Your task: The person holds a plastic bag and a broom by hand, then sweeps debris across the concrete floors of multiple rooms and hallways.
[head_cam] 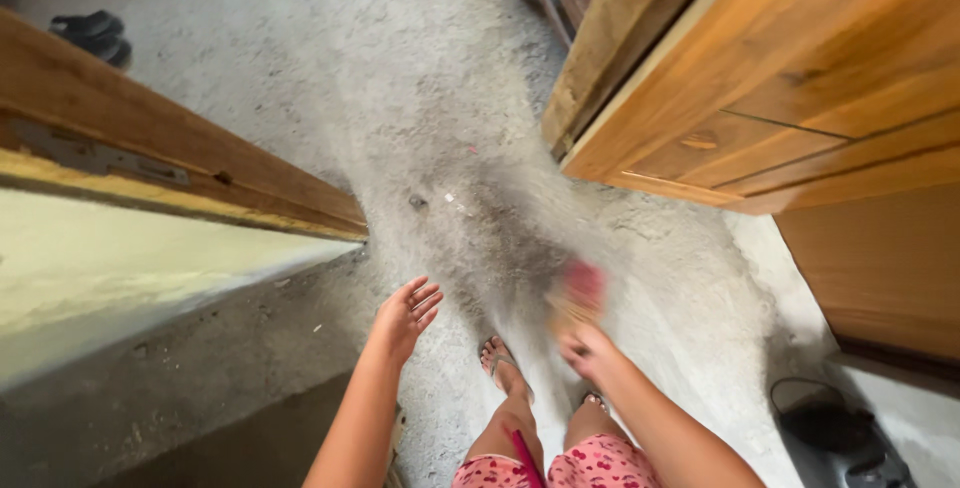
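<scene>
My right hand [585, 350] is closed around the red and yellow grip [578, 293] of what looks like a soft broom. Its grey bristles [480, 213] are smeared by motion blur across the concrete floor [330, 58] in front of me. My left hand [405, 316] hangs free at my left side, fingers spread, holding nothing. My feet in sandals [500, 363] stand on the floor just below the hands, and small bits of debris [450, 198] lie in the doorway ahead.
A wooden door frame [180, 163] and a pale wall [120, 268] close off the left. An open wooden door [780, 78] stands at the right. Dark sandals [95, 36] lie at the far left, and a dark object with a cord [830, 428] sits at the lower right.
</scene>
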